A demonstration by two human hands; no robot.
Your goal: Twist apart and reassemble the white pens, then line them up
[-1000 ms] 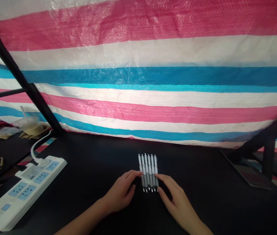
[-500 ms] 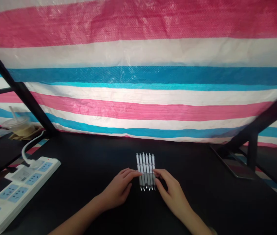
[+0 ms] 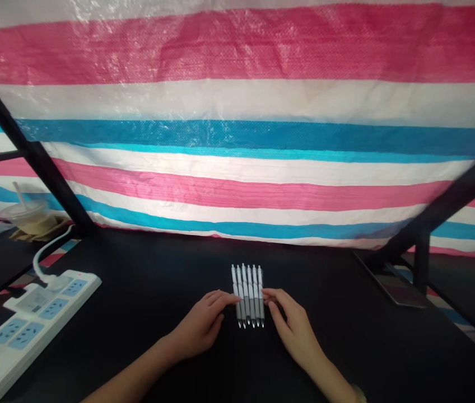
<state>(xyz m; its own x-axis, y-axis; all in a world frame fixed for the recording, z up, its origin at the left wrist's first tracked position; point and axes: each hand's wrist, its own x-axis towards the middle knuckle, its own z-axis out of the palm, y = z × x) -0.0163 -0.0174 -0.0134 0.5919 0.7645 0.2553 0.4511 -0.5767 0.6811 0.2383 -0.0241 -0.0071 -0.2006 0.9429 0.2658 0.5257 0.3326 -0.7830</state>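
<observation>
Several white ballpoint pens lie side by side in a tight row on the black tabletop, their metal tips pointing toward me. My left hand rests at the row's left side, its fingertips touching the pens near mid-length. My right hand is cupped at the right side, with its fingertips against the outer pen. Neither hand lifts the pens, and the fingers cover little of the row.
A white power strip with a white cable lies at the table's left. Beyond it stands a plastic cup with a straw. Black frame bars cross the striped tarp. A flat dark slab sits at the right.
The whole view has drifted, so the pens and power strip sit further left in the picture. Both hands stay against the sides of the pen row, and the pens remain on the table.
</observation>
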